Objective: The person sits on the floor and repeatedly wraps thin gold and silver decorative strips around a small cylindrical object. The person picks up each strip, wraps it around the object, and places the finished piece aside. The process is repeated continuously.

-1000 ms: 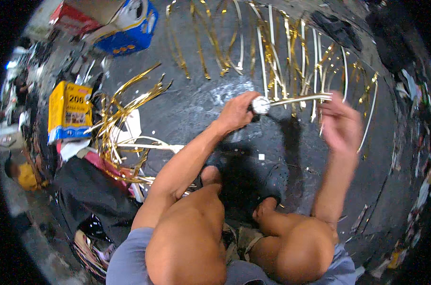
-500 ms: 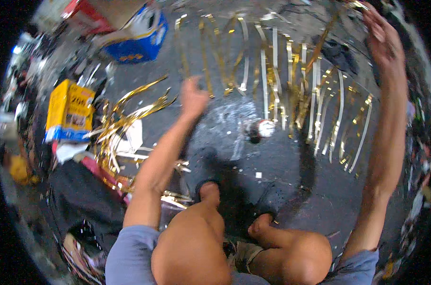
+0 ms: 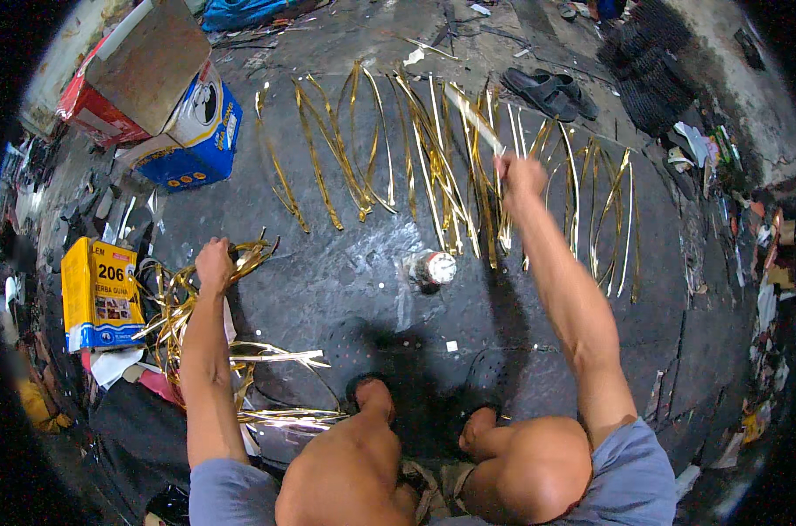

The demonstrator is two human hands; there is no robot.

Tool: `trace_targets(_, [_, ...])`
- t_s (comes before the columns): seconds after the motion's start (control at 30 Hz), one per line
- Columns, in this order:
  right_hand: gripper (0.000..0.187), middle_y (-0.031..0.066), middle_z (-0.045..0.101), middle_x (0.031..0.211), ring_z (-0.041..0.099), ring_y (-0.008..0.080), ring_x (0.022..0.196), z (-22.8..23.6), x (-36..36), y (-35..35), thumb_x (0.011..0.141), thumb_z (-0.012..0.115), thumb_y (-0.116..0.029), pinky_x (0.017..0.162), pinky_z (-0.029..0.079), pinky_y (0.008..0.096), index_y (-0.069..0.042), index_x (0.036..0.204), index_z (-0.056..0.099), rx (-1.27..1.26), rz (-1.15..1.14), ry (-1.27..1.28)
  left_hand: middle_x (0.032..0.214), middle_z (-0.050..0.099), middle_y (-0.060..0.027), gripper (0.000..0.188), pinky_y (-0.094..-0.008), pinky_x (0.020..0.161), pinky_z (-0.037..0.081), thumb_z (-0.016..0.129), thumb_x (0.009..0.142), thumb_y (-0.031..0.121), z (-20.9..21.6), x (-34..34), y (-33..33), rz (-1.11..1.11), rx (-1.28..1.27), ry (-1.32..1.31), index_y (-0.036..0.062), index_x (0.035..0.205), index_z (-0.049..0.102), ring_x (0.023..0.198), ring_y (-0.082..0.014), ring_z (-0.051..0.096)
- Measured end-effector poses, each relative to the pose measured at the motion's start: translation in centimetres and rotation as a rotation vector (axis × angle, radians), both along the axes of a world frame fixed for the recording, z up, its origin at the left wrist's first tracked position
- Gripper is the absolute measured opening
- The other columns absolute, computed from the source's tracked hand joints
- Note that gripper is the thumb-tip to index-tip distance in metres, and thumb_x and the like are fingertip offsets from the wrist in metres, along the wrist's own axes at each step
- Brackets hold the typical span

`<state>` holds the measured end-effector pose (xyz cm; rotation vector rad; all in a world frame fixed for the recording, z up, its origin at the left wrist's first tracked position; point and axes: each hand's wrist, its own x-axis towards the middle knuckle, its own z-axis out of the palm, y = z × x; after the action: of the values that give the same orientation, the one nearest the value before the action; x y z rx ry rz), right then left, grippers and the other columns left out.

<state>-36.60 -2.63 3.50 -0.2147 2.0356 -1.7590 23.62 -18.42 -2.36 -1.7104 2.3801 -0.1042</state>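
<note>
At the left, my left hand (image 3: 214, 265) is closed on a tangled bundle of shiny gold strips (image 3: 172, 302) beside the yellow box. My right hand (image 3: 522, 182) is closed on one end of a pale gold strip (image 3: 475, 121), which slants up to the left above the laid-out strips. Those gold strips (image 3: 328, 149) lie spread side by side in a row across the dark mat (image 3: 345, 307). Nearer to me, between my arms, stands a small can (image 3: 435, 268) with a whitish top.
A blue and white carton (image 3: 192, 136) with raised flaps stands far left. The yellow box (image 3: 107, 294) is below it. More gold strips (image 3: 293, 419) lie by my left knee. Dark sandals (image 3: 551, 93) sit beyond the row, with scraps (image 3: 687, 145) at far right.
My left hand has moved left and nearer, onto the bundle. My right hand has come in from the far upper right to over the row. The view has shifted.
</note>
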Motion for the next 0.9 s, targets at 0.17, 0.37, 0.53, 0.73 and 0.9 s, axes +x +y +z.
trace_targets(0.17, [0.032,0.0094,0.07,0.085,0.067,0.0197,0.07,-8.4,5.0,12.8,0.083,0.066,0.0,0.063,0.055,0.033,-0.001,0.112,0.053,0.353,0.374,0.034,0.1,0.069,-0.0172,0.018,-0.0513,0.075,0.057,0.066,0.083,0.011,2.2,-3.6,2.8,-0.268,0.047,0.251,0.009,0.101,0.069,0.086,-0.0415,0.069])
trace_targets(0.37, [0.076,0.0132,0.062,0.121,0.066,0.0301,0.106,-1.2,15.9,15.0,0.072,0.088,-0.016,0.092,0.054,0.0393,-0.007,0.136,0.049,0.216,0.853,0.652,0.107,0.07,-0.0157,0.045,-0.0509,0.083,0.056,0.079,0.071,0.011,4.3,-9.2,11.9,-0.458,0.367,0.248,0.0103,0.115,0.066,0.094,-0.0414,0.069])
trace_targets(0.53, [0.053,0.0128,0.067,0.111,0.068,0.0254,0.102,-2.2,16.7,13.7,0.074,0.089,-0.02,0.091,0.054,0.0379,-0.005,0.117,0.063,0.129,0.642,0.552,0.079,0.069,-0.0097,0.035,-0.0381,0.069,0.053,0.077,0.072,0.003,3.0,-17.3,16.7,-0.024,0.644,0.799,0.0053,0.104,0.064,0.074,-0.0253,0.067])
trace_targets(0.73, [0.044,0.0072,0.071,0.104,0.069,0.0168,0.092,-5.6,12.6,15.8,0.079,0.087,-0.012,0.081,0.056,0.0325,-0.001,0.115,0.062,-0.062,0.312,0.189,0.075,0.066,0.0001,0.039,-0.027,0.064,0.048,0.085,0.07,0.007,-1.5,-20.9,18.9,0.432,0.826,1.262,0.0043,0.106,0.073,0.067,-0.0073,0.057])
trace_targets(0.9, [0.039,0.0067,0.071,0.097,0.07,0.0142,0.08,-2.8,11.3,18.5,0.082,0.085,-0.01,0.067,0.059,0.0295,-0.001,0.113,0.063,-0.008,0.262,0.049,0.076,0.065,-0.0006,0.032,-0.0277,0.07,0.048,0.085,0.074,0.02,0.7,-20.1,19.3,0.142,0.749,0.931,0.003,0.1,0.077,0.072,-0.0112,0.059])
